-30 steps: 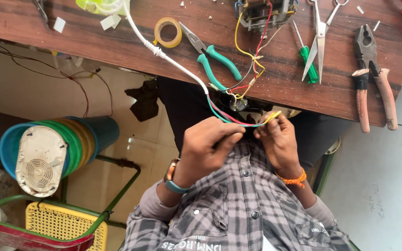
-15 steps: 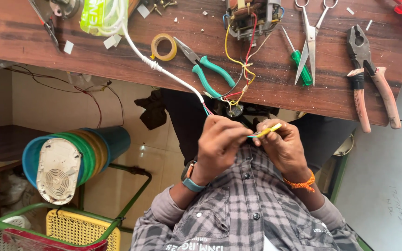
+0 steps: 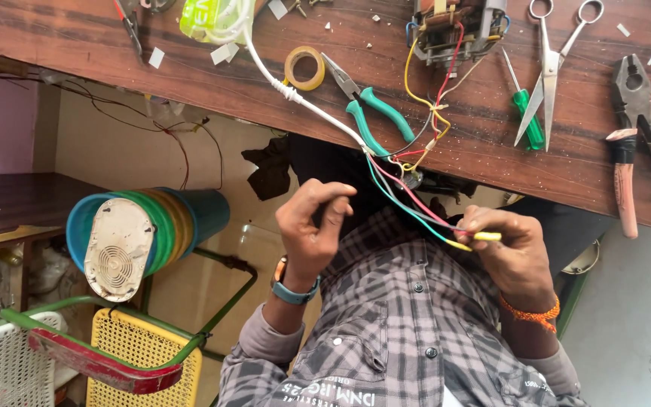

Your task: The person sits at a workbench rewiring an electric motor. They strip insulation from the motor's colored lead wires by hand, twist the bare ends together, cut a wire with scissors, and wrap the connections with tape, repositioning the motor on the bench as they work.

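Far left: a white wire basket (image 3: 1, 369) sits low in the corner, beside a green-framed chair (image 3: 212, 332) with a red seat edge and a yellow crate (image 3: 141, 350).
Stack: nested plastic tubs (image 3: 182, 218) in blue, green and yellow lie on their side under the bench, with a white vented cover (image 3: 118, 249) across the open end.
Bench: a wooden bench (image 3: 77, 60) runs across the top, scattered with small scraps.
Cable: a white cable (image 3: 303, 102) runs from a green plastic bag (image 3: 209, 19) down over the bench edge, passing just beside a roll of tape (image 3: 304, 68).
Left hand: the left hand (image 3: 314, 226), with a wristwatch (image 3: 291, 290), is raised below the bench edge with its fingers curled narrowly toward the thumb. I cannot tell whether anything sits between them, and it is apart from the wires.
Pliers: green-handled pliers (image 3: 371, 113) lie on the bench, touching the cable's end.
Wires: the coloured wires (image 3: 408, 200), red, blue and green, fan out of the cable's end and slope down to the right.
Motor: a wired motor unit (image 3: 457, 26) stands at the bench's far edge, trailing yellow and red leads.
Right hand: the right hand (image 3: 514, 256), with an orange wrist thread (image 3: 529, 313), pinches a yellow sleeve (image 3: 487, 236) at the wires' ends between thumb and fingers, held over the checked shirt.
Tools at right: a green screwdriver (image 3: 525, 113), scissors (image 3: 555, 64) and pink-handled pliers (image 3: 642, 143) lie on the bench.
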The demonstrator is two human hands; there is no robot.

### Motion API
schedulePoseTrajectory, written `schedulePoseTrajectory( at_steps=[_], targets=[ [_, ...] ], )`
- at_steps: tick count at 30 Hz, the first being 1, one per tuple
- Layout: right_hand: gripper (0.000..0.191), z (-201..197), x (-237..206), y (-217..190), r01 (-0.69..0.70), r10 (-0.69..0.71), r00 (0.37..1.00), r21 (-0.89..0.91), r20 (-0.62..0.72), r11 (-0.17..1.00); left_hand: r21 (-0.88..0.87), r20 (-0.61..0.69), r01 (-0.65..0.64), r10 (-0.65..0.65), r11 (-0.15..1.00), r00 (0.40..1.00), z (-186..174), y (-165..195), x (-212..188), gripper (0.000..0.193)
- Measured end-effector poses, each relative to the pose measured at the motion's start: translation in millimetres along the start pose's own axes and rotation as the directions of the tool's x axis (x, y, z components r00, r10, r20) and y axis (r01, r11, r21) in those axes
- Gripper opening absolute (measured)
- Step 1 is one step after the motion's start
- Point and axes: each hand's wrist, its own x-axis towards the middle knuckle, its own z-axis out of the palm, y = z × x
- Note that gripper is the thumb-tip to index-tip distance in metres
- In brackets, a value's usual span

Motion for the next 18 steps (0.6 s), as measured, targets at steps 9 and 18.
schedulePoseTrajectory(
  at_steps=[9,18],
  targets=[
    [0.019,19,10,16,0.256,-0.248,0.966,0.189,-0.068,0.948,0.281,0.3,-0.4,0.316,0.872,0.9,34,18,11,0.029],
    [0.021,18,15,41,0.11,-0.121,0.992,0.657,-0.028,0.746,0.098,0.266,-0.337,0.302,0.936,0.916,46,5,5,0.023]
  ],
)
